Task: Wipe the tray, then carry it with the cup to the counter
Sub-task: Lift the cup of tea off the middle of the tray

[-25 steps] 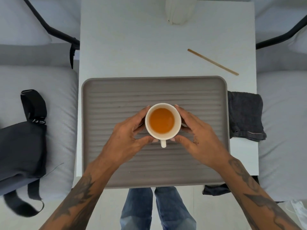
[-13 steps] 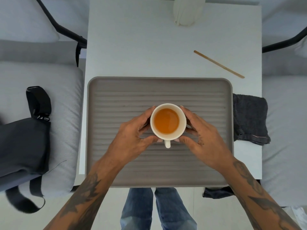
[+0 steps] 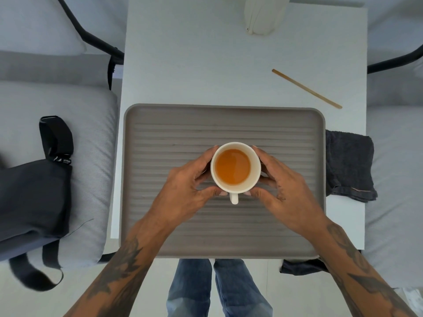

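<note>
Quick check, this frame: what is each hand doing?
Left hand: fingers curled around the cup, holding its left side.
Right hand: fingers curled around the cup's right side.

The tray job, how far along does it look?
Wiping looks finished: the dark cloth lies on the table beside the tray, which looks clean. In hand: the left hand and right hand cup the full cup at the tray's centre. Left: gripping the tray and carrying it to the counter, not in view.
</note>
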Motion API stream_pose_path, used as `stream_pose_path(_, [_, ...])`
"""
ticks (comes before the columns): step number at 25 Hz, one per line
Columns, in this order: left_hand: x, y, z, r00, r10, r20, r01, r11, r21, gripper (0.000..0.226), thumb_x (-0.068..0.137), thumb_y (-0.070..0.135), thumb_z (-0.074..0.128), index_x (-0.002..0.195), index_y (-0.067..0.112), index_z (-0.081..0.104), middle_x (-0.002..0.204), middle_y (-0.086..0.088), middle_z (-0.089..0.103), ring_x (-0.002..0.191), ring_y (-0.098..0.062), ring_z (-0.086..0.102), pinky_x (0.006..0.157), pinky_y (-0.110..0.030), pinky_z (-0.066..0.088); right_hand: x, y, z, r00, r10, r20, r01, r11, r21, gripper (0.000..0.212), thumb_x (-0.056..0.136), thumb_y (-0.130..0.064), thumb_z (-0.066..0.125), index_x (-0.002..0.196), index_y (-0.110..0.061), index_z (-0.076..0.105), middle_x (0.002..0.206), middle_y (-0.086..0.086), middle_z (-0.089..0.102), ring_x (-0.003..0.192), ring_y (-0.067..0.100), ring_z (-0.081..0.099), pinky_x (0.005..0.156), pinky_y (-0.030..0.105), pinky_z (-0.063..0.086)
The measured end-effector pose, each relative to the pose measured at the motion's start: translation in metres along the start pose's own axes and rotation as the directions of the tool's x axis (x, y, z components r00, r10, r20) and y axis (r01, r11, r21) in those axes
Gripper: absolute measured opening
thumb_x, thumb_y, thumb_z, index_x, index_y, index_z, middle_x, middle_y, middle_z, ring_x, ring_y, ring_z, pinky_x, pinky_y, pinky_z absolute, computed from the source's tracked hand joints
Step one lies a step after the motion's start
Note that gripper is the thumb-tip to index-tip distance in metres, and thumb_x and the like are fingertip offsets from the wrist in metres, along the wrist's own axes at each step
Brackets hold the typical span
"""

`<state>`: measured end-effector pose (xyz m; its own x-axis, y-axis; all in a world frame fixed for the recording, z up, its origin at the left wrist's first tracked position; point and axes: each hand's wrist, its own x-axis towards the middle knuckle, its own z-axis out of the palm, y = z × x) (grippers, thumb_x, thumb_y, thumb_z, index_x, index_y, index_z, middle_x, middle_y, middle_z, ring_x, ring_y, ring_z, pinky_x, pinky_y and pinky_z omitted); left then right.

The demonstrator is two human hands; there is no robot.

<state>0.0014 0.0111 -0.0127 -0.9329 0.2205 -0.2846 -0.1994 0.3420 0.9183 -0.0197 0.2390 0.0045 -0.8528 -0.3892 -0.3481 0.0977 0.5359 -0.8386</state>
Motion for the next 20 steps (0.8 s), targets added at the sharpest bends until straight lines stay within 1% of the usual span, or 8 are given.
stream_pose_path(2, [0.000, 0.003, -0.004, 1.000, 0.000, -0.004, 0.000, 1.000, -0.015, 0.084, 0.073, 0.010, 0.084, 0.143, 0.031, 0.042, 0.129, 0.031, 0.056, 0.120, 0.011, 0.056, 0.101, -0.013, 0.044, 0.003, -0.006, -0.003, 1.000, -0.012, 0.013, 0.012, 0.999, -0.032, 0.076, 0.085, -0.017, 0.074, 0.150, -0.025, 0.034, 0.145, -0.009, 0.048, 0.131, 0.003, 0.049, 0.106, 0.029, 0.047])
stream_pose_path(5, [0.000, 0.007, -0.023, 0.999, -0.009, -0.041, 0.007, 0.999, -0.053, 0.083, 0.073, 0.017, 0.082, 0.141, 0.041, 0.043, 0.127, 0.035, 0.059, 0.123, 0.005, 0.057, 0.102, -0.017, 0.045, 0.020, -0.022, -0.005, 0.997, -0.066, 0.036, 0.068, 0.995, -0.067, 0.074, 0.086, -0.020, 0.072, 0.149, -0.029, 0.033, 0.142, -0.014, 0.048, 0.129, -0.001, 0.049, 0.106, 0.022, 0.045])
stream_pose_path(6, [0.001, 0.008, -0.033, 0.998, -0.017, -0.057, 0.013, 0.998, -0.060, 0.083, 0.072, 0.020, 0.082, 0.140, 0.044, 0.042, 0.129, 0.034, 0.059, 0.124, 0.004, 0.057, 0.102, -0.018, 0.045, 0.029, -0.030, -0.005, 0.996, -0.085, 0.040, 0.089, 0.993, -0.082, 0.074, 0.086, -0.021, 0.072, 0.149, -0.030, 0.033, 0.142, -0.013, 0.049, 0.128, 0.000, 0.049, 0.106, 0.023, 0.046])
stream_pose_path(8, [0.004, 0.009, -0.056, 0.996, -0.034, -0.084, 0.028, 0.997, -0.066, 0.084, 0.070, 0.021, 0.082, 0.141, 0.047, 0.044, 0.132, 0.028, 0.059, 0.126, 0.002, 0.056, 0.102, -0.019, 0.046, 0.049, -0.045, 0.000, 0.991, -0.126, 0.051, 0.131, 0.986, -0.102, 0.074, 0.086, -0.022, 0.072, 0.148, -0.030, 0.033, 0.142, -0.010, 0.051, 0.128, 0.003, 0.050, 0.106, 0.030, 0.047])
stream_pose_path(10, [0.010, 0.005, -0.078, 0.992, -0.057, -0.108, 0.048, 0.995, -0.088, 0.084, 0.071, 0.016, 0.084, 0.143, 0.040, 0.047, 0.135, 0.021, 0.061, 0.126, 0.000, 0.057, 0.103, -0.020, 0.046, 0.070, -0.056, 0.009, 0.986, -0.156, 0.060, 0.161, 0.982, -0.094, 0.074, 0.085, -0.020, 0.072, 0.148, -0.028, 0.034, 0.143, -0.009, 0.052, 0.130, 0.007, 0.050, 0.107, 0.036, 0.047])
stream_pose_path(13, [0.015, -0.005, -0.108, 0.987, -0.087, -0.133, 0.073, 0.992, -0.108, 0.084, 0.069, 0.010, 0.084, 0.145, 0.025, 0.049, 0.136, 0.014, 0.063, 0.125, -0.004, 0.059, 0.102, -0.021, 0.047, 0.101, -0.066, 0.029, 0.988, -0.130, 0.089, 0.136, 0.988, -0.069, 0.077, 0.084, -0.015, 0.072, 0.150, -0.022, 0.033, 0.147, -0.001, 0.050, 0.135, 0.015, 0.047, 0.109, 0.043, 0.044])
stream_pose_path(16, [0.016, -0.012, -0.126, 0.984, -0.107, -0.140, 0.097, 0.992, -0.076, 0.083, 0.067, 0.015, 0.084, 0.144, 0.025, 0.051, 0.133, 0.016, 0.064, 0.123, -0.002, 0.060, 0.100, -0.018, 0.047, 0.121, -0.071, 0.047, 0.984, -0.143, 0.107, 0.153, 0.984, -0.094, 0.077, 0.083, -0.016, 0.074, 0.149, -0.019, 0.035, 0.145, 0.002, 0.051, 0.132, 0.018, 0.049, 0.109, 0.043, 0.044])
stream_pose_path(20, [0.014, -0.024, -0.137, 0.979, -0.148, -0.144, 0.131, 0.984, -0.117, 0.085, 0.066, 0.014, 0.083, 0.144, 0.021, 0.050, 0.132, 0.014, 0.066, 0.123, -0.004, 0.061, 0.102, -0.022, 0.048, 0.132, -0.071, 0.062, 0.984, -0.126, 0.128, 0.137, 0.987, -0.079, 0.075, 0.083, -0.015, 0.073, 0.148, -0.018, 0.036, 0.144, 0.002, 0.052, 0.131, 0.017, 0.050, 0.108, 0.042, 0.045])
